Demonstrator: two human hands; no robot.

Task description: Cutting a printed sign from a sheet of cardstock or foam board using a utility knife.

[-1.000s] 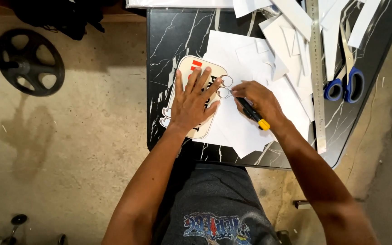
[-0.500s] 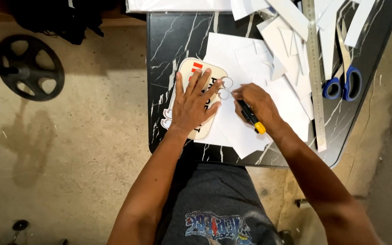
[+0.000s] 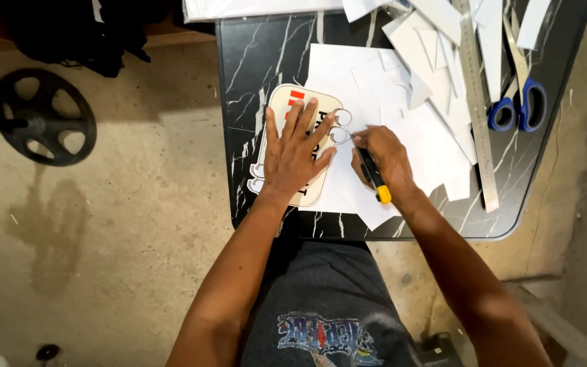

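Barely any shift since half a second ago: both hands keep their posts on the table, and the right one has edged a touch toward 12 o'clock along the cut-out's rim, knife tip now up by the small rings. Left hand (image 3: 297,153) lies flat with fingers spread wide, pressing down the cream cut-out sign (image 3: 272,146), which sits on the black marbled table (image 3: 246,61) at its 9 o'clock side. Right hand (image 3: 385,160) is curled tight around a craft knife (image 3: 373,173) with a black body and yellow end; the yellow end points to 5 o'clock, the tip to 11 o'clock. That tip meets the sign's edge beside two little ring shapes (image 3: 340,126) at the sign's 2 o'clock corner, just off the left fingertips. Under both hands lies a white sheet (image 3: 334,75), running out toward 3 o'clock into a heap of white paper offcuts (image 3: 443,75). Further to 3 o'clock a long steel ruler (image 3: 475,102) runs from 12 down to 6, and just beyond it lie blue-handled scissors (image 3: 518,102). Off the table at 9 o'clock, a black weight plate (image 3: 45,115) rests on the concrete floor (image 3: 103,238).
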